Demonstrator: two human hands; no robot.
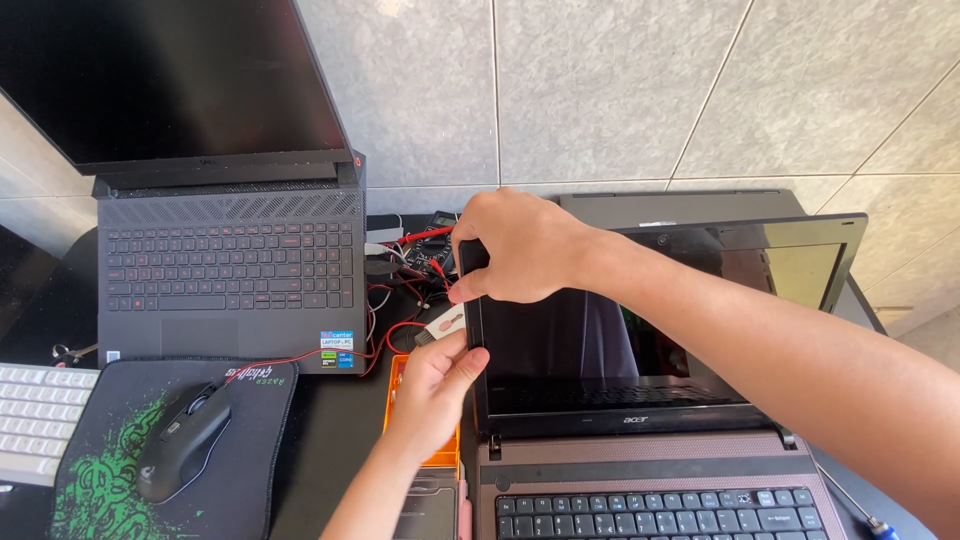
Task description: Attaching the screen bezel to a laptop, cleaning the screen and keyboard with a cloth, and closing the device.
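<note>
A brown laptop (650,490) is found nearest the camera, its keyboard at the bottom edge and its dark screen (620,350) raised upright, the glossy black bezel facing the viewer. The left edge of that screen frame is gripped low down by the left hand (435,385), fingers curled around it and thumb laid on the front. The upper left corner of the same frame is grasped by the right hand (515,248), fingers closed over the top edge. An orange tray (398,385) is seen under the left wrist, just beside the brown laptop. To the left, a black mouse (183,440) is placed on a black and green mouse pad (100,470), with a white keyboard (35,405) at the frame edge. A tangle of red and black wires (405,290) lies between the two machines. Farther back, a black laptop (225,270) is set open against a grey tiled wall (600,90).
</note>
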